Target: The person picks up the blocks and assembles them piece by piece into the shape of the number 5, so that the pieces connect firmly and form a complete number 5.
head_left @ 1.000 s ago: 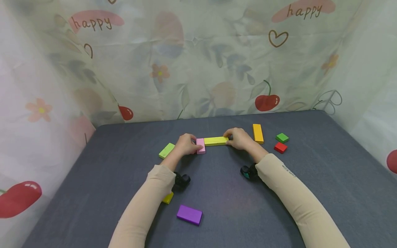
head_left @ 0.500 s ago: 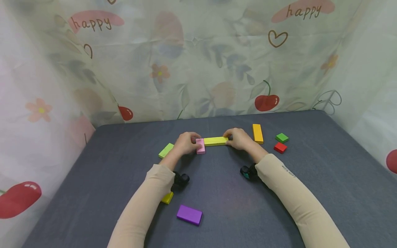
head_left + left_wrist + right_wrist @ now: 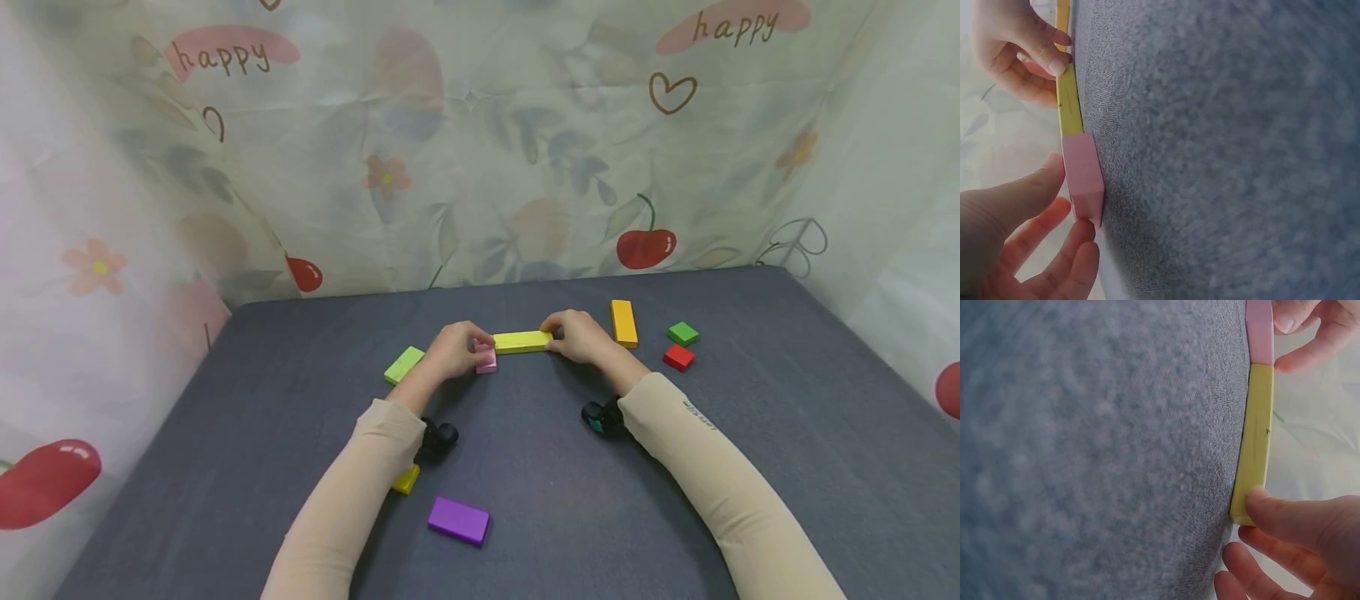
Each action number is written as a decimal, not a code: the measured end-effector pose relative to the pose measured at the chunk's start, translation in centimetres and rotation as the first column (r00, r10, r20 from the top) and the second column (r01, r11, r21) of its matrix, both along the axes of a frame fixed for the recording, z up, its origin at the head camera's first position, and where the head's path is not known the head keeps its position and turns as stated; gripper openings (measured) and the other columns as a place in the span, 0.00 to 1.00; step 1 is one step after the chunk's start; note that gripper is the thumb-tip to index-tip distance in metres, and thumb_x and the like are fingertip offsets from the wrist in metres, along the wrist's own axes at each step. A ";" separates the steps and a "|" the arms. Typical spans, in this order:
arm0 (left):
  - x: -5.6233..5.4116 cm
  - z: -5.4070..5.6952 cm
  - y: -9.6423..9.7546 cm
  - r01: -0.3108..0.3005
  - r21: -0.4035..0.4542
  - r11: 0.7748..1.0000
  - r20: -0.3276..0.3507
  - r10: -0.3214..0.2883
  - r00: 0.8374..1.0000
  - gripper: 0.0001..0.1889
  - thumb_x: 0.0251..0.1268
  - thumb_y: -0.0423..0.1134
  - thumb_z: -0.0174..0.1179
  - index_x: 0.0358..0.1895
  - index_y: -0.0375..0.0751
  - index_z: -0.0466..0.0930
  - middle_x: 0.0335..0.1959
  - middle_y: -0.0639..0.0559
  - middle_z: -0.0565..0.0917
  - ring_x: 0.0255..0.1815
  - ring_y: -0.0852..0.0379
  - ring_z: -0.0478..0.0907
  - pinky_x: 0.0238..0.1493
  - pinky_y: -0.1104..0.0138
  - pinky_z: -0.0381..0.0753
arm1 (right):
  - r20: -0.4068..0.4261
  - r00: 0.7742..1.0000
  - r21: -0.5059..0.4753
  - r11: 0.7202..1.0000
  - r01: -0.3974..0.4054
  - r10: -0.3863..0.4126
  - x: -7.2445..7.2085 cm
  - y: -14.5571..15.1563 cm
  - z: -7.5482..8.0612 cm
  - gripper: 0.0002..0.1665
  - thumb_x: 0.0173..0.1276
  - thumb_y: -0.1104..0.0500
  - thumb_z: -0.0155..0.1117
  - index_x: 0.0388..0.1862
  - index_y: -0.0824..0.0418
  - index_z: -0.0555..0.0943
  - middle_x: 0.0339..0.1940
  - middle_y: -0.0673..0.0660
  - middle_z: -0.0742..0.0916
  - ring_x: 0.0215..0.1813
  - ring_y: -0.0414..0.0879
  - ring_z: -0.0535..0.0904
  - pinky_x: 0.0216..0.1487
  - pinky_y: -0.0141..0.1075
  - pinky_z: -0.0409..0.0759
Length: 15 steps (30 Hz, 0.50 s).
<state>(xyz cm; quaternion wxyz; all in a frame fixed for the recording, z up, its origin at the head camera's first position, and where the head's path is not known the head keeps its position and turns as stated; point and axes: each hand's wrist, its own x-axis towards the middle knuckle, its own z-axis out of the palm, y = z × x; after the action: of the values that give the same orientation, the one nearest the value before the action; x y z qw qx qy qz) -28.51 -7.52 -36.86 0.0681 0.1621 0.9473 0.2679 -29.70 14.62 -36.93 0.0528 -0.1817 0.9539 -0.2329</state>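
My left hand (image 3: 452,348) is at the pink block (image 3: 488,363), thumb and index finger curled around its left part. In the left wrist view the thumb lies along the edge of the pink block (image 3: 1082,164) and a fingertip touches its end. A long yellow block (image 3: 521,342) lies end-on against the pink one, forming a line that runs to the right. My right hand (image 3: 580,336) holds the yellow block's right end between thumb and fingers. In the right wrist view the thumb presses on the yellow block (image 3: 1256,434) near its end.
An orange block (image 3: 624,323) lies right of my right hand, with green (image 3: 682,333) and red (image 3: 678,357) blocks beyond. A lime block (image 3: 403,365) sits by the left wrist. A yellow piece (image 3: 407,479) shows partly under the left sleeve; a purple block (image 3: 459,521) lies in front.
My left hand's index finger lifted off slightly, then the hand shifted a little right, its fingers now covering more of the pink block. The right hand and the yellow block stayed put.
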 end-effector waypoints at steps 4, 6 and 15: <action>0.0 -0.1 0.0 -0.005 0.010 1.000 0.003 0.005 1.000 0.13 0.59 0.36 0.63 0.48 0.42 0.83 0.52 0.46 0.81 0.54 0.50 0.75 0.58 0.58 0.74 | -0.001 1.000 -0.008 1.000 -0.002 0.002 -0.1 0.0 0.0 0.19 0.64 0.64 0.61 0.54 0.68 0.78 0.52 0.66 0.82 0.56 0.59 0.76 0.59 0.50 0.73; -0.1 -0.2 0.0 -0.006 0.011 1.000 0.004 0.006 1.000 0.13 0.60 0.35 0.62 0.48 0.42 0.84 0.53 0.46 0.81 0.55 0.50 0.75 0.58 0.58 0.74 | 0.006 1.000 -0.010 1.000 -0.002 0.002 -0.1 0.1 0.0 0.20 0.64 0.64 0.61 0.55 0.68 0.77 0.53 0.66 0.82 0.56 0.59 0.76 0.59 0.50 0.73; 0.0 -0.2 0.0 0.006 -0.003 1.000 -0.003 -0.006 1.000 0.12 0.60 0.36 0.62 0.48 0.41 0.84 0.53 0.46 0.80 0.55 0.50 0.76 0.59 0.58 0.74 | 0.026 1.000 -0.021 1.000 -0.001 0.001 0.1 0.6 0.5 0.23 0.64 0.62 0.62 0.58 0.67 0.75 0.56 0.66 0.80 0.58 0.60 0.74 0.60 0.51 0.72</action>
<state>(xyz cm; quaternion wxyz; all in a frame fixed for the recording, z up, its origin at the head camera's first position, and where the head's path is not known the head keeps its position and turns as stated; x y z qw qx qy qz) -28.49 -7.53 -37.03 0.0677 0.1653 0.9472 0.2662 -29.62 15.25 -36.43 0.0635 -0.1796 0.9505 -0.2455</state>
